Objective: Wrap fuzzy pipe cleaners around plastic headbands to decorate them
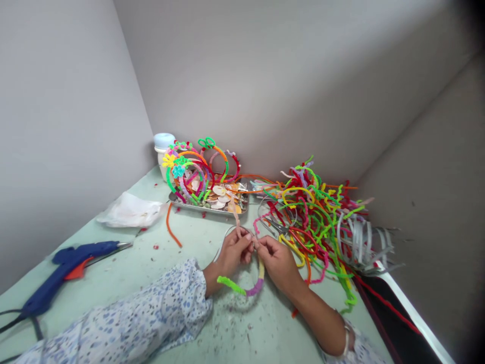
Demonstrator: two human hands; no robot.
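Both my hands meet at the middle of the pale green table. My left hand (233, 253) and my right hand (276, 260) are closed on a thin curved headband (246, 289), partly wrapped in green, purple and yellow fuzzy wire. A pale pink fuzzy wire (237, 217) rises from between my fingertips toward the tray. The bare grey part of the band loops up behind my left hand.
A tangled heap of coloured fuzzy wires (314, 217) and grey plain headbands (366, 242) lies right. A metal tray (208, 207) with finished headbands and trinkets stands behind, beside a white jar (163, 146). A blue glue gun (68, 265) and plastic bag (131, 210) lie left.
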